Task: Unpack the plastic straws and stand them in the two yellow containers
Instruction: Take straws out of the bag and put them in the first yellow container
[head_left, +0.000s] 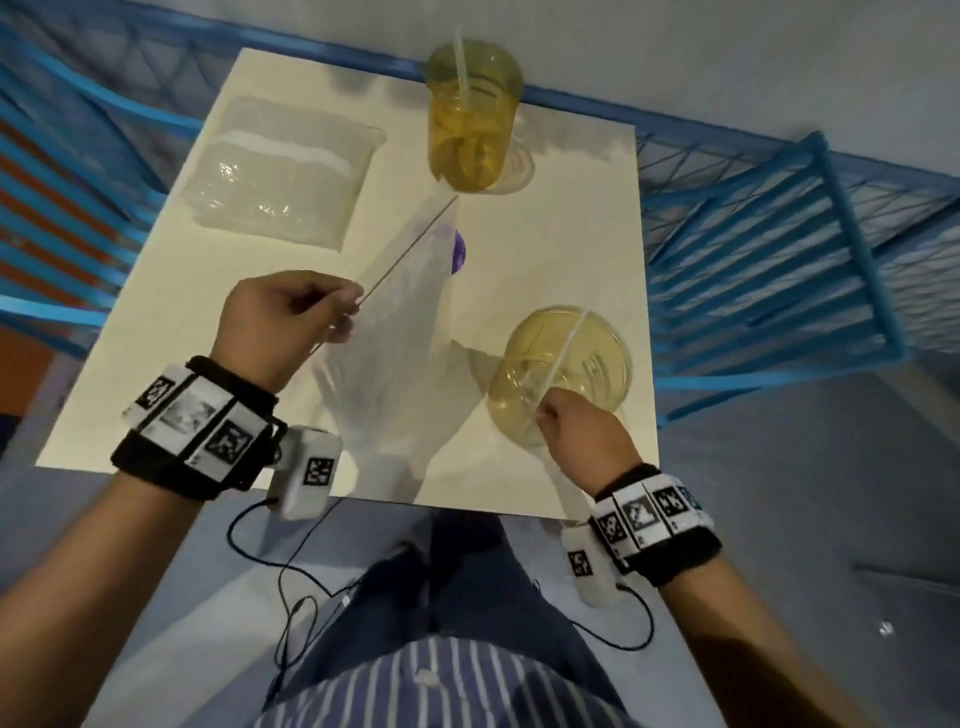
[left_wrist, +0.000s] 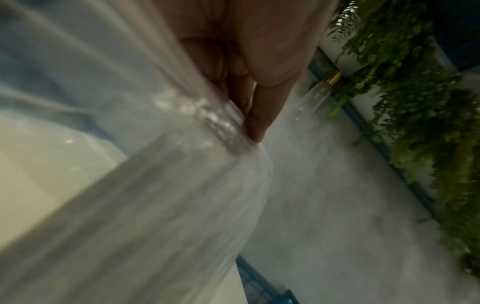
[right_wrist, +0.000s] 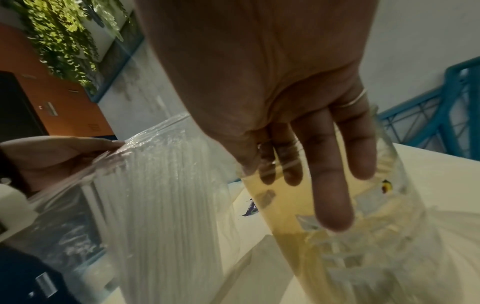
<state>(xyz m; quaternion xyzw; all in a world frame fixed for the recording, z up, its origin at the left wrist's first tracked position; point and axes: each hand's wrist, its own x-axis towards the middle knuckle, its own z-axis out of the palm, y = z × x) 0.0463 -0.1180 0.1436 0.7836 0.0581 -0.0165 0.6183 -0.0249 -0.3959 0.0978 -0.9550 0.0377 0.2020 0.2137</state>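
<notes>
You cannot count the straws in the open bag (left_wrist: 161, 205): in the left wrist view it smears into grey streaks and runs off the near edge. Your left hand (left_wrist: 249, 67) there is cut off at the top, fingertips buried in film. In the right wrist view the near container (right_wrist: 363, 236) blurs at its base, hiding the straw's lower end.

Yellow containers (head_left: 563, 364); cream table (head_left: 561, 249); striped shirt (head_left: 395, 680).

On the table (head_left: 571, 249), a sealed straw pack (head_left: 283, 171) lies far left. One container (head_left: 472, 124) stands behind, another container (head_left: 563, 374) near right, the open bag (head_left: 395, 332) between them.
</notes>
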